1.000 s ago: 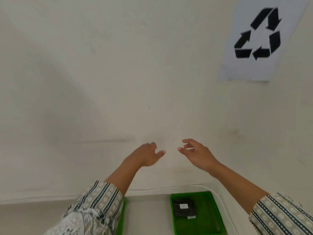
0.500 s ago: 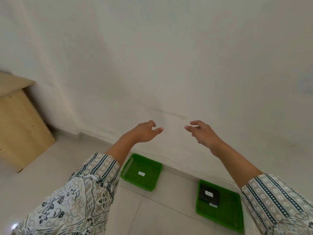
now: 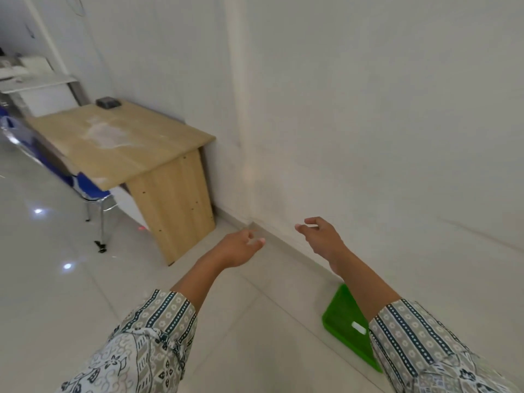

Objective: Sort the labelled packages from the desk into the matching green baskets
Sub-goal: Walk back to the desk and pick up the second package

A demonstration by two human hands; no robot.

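Observation:
My left hand (image 3: pixel 241 248) and my right hand (image 3: pixel 321 236) are stretched out in front of me at mid-frame, fingers apart, holding nothing. A wooden desk (image 3: pixel 124 143) stands against the wall at the left, well beyond both hands. One dark package (image 3: pixel 107 102) lies at the desk's far corner by the wall. A green basket (image 3: pixel 344 321) with a small white label sits on the floor by the wall at the lower right, partly hidden behind my right forearm and sleeve.
A blue chair (image 3: pixel 85 188) with chrome legs is tucked at the desk's near left side. White shelving (image 3: pixel 37 80) with papers stands behind the desk. Pale floor tiles (image 3: pixel 56 279) spread between me and the desk. A white wall (image 3: pixel 368 109) runs along the right.
The view has swung left, from the wall with the recycling sign and two baskets to the desk. The basket holding a black package has left the frame. Both hands stay apart and hold nothing.

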